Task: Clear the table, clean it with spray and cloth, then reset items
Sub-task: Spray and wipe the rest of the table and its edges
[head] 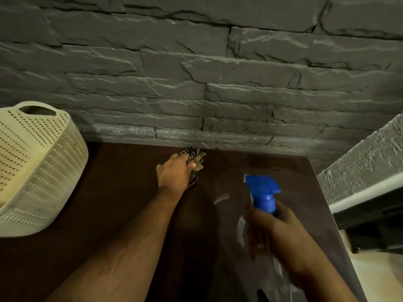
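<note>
Fingers (pixel 193 165) of left hand (pixel 174 171) around striped cloth (pixel 194 158), right hand (pixel 274 229) around unlabelled spray bottle (pixel 263 192).

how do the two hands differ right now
The left hand is stretched out to the table's far edge by the wall, gripping a striped cloth against the surface. The right hand is nearer the camera, raised above the table, holding a spray bottle by its neck. Both are gripping something.
</note>
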`<state>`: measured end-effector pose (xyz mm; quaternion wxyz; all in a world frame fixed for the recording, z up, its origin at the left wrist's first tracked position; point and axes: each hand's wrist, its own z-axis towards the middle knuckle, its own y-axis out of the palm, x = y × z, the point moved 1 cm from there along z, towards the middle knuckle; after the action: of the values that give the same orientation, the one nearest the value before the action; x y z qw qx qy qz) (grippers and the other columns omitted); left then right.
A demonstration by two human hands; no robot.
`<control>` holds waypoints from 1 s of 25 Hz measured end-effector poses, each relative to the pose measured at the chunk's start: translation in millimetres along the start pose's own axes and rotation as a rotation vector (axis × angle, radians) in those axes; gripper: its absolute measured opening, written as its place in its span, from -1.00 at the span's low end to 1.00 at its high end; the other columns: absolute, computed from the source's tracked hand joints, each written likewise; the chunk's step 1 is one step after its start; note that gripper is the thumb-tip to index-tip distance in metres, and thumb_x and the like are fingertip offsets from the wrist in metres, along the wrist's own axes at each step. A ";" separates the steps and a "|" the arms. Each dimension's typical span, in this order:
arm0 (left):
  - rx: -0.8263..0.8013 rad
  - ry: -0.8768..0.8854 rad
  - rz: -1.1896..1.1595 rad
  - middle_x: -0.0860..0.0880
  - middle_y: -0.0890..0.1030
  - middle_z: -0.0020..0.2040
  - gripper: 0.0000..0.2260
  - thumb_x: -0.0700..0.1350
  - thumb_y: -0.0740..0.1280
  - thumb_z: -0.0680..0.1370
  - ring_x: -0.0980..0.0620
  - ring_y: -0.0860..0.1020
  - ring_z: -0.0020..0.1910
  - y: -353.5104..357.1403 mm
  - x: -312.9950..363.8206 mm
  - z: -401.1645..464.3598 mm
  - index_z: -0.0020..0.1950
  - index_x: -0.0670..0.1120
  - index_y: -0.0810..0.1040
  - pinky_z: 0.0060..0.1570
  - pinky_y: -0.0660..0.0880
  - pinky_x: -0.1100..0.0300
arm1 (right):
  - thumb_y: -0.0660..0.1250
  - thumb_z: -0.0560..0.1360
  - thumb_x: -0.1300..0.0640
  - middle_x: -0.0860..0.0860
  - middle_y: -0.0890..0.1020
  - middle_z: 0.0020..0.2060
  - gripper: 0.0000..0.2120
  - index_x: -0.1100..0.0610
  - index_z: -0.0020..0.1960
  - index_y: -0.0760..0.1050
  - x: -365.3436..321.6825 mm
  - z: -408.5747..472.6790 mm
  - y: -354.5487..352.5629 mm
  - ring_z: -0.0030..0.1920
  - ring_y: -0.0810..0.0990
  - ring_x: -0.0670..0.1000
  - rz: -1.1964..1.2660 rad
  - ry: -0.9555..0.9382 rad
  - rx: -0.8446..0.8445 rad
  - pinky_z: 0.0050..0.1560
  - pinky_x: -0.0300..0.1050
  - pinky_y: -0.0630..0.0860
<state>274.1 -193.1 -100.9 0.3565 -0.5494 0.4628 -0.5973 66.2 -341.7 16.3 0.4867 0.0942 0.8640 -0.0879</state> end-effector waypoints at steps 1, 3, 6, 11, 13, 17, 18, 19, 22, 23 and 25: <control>0.006 0.010 0.004 -0.02 0.50 0.24 -0.66 0.10 0.18 0.60 -0.04 0.50 0.18 0.6 2.6 5.0 0.35 0.05 0.41 0.11 0.35 -0.03 | 0.40 0.33 0.13 0.17 0.46 -0.41 -0.72 0.22 -0.03 0.44 -5.9 10.3 -1.8 -0.39 0.42 0.14 0.004 -0.001 -0.008 -0.31 0.05 0.41; 0.022 0.015 -0.010 -0.03 0.52 0.20 -0.68 0.11 0.18 0.60 -0.04 0.52 0.15 2.0 5.7 12.3 0.32 0.04 0.43 0.08 0.36 -0.02 | 0.39 0.37 0.14 0.17 0.46 -0.42 -0.72 0.23 0.00 0.43 -15.4 25.7 -4.0 -0.41 0.43 0.14 0.001 0.008 -0.030 -0.32 0.05 0.44; 0.055 0.037 -0.013 -0.02 0.53 0.16 -0.71 0.11 0.19 0.59 -0.04 0.53 0.10 7.8 5.3 17.2 0.26 0.04 0.47 0.00 0.33 0.02 | 0.32 0.49 0.23 0.18 0.46 -0.39 -0.80 0.27 0.08 0.41 -23.2 42.7 -15.5 -0.44 0.44 0.12 -0.027 0.014 0.002 -0.39 0.00 0.45; 0.059 0.016 -0.008 -0.03 0.52 0.16 -0.69 0.11 0.19 0.60 -0.07 0.52 0.10 7.8 5.3 17.3 0.29 0.03 0.45 0.00 0.32 0.02 | 0.32 0.49 0.19 0.18 0.48 -0.34 -0.80 0.24 0.07 0.41 -28.0 50.9 -36.5 -0.40 0.47 0.13 -0.056 0.008 0.048 -0.38 -0.03 0.49; 0.049 0.013 0.003 -0.04 0.52 0.17 -0.67 0.11 0.18 0.60 -0.07 0.51 0.11 7.2 5.9 17.0 0.31 0.03 0.44 0.02 0.34 0.01 | 0.32 0.48 0.19 0.21 0.48 -0.31 -0.77 0.24 0.09 0.41 -28.6 47.8 -41.2 -0.36 0.46 0.15 -0.054 -0.013 0.080 -0.35 0.01 0.49; 0.055 0.015 0.015 -0.04 0.52 0.17 -0.66 0.11 0.17 0.61 -0.06 0.51 0.11 6.7 7.9 14.6 0.33 0.02 0.42 0.03 0.35 -0.01 | 0.32 0.48 0.20 0.23 0.48 -0.31 -0.82 0.25 0.03 0.41 -24.5 35.7 -48.4 -0.33 0.45 0.18 -0.059 -0.008 0.129 -0.27 0.08 0.45; 0.058 0.015 0.024 -0.04 0.52 0.18 -0.65 0.11 0.17 0.61 -0.06 0.51 0.11 6.5 8.1 15.3 0.35 0.02 0.41 0.03 0.35 0.00 | 0.32 0.48 0.21 0.23 0.47 -0.34 -0.82 0.26 0.02 0.41 -19.7 30.4 -47.5 -0.36 0.44 0.18 -0.058 0.009 0.118 -0.30 0.07 0.45; 0.057 0.011 0.030 -0.04 0.52 0.19 -0.64 0.12 0.17 0.61 -0.06 0.51 0.12 6.5 8.2 16.4 0.36 0.02 0.40 0.03 0.35 -0.01 | 0.32 0.48 0.22 0.22 0.47 -0.38 -0.82 0.27 0.03 0.41 -14.7 23.9 -44.4 -0.40 0.44 0.17 -0.054 0.027 0.092 -0.33 0.05 0.44; 0.047 0.003 0.040 -0.05 0.51 0.21 -0.62 0.12 0.17 0.61 -0.08 0.50 0.15 7.2 8.7 13.8 0.38 0.02 0.38 0.04 0.34 -0.01 | 0.32 0.47 0.24 0.18 0.47 -0.45 -0.83 0.27 0.02 0.41 2.4 4.7 -26.4 -0.49 0.43 0.10 -0.033 0.088 -0.009 -0.41 -0.06 0.43; 0.036 0.000 0.036 -0.06 0.51 0.22 -0.62 0.12 0.17 0.61 -0.08 0.50 0.16 6.8 8.8 13.4 0.39 0.02 0.38 0.05 0.34 -0.01 | 0.33 0.46 0.24 0.17 0.48 -0.46 -0.82 0.26 0.02 0.41 6.5 0.5 -22.3 -0.50 0.43 0.09 -0.035 0.091 -0.013 -0.41 -0.05 0.43; 0.018 -0.013 0.036 -0.06 0.50 0.24 -0.61 0.11 0.17 0.61 -0.08 0.49 0.17 5.5 10.2 14.0 0.40 0.02 0.37 0.06 0.34 -0.01 | 0.37 0.42 0.19 0.15 0.49 -0.47 -0.78 0.25 0.01 0.43 13.6 -3.9 -20.1 -0.49 0.43 0.09 -0.033 0.075 0.025 -0.35 0.00 0.42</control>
<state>286.0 -206.6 -103.2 0.3750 -0.5418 0.4650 -0.5913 51.0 -359.1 7.8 0.4512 0.0894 0.8820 -0.1030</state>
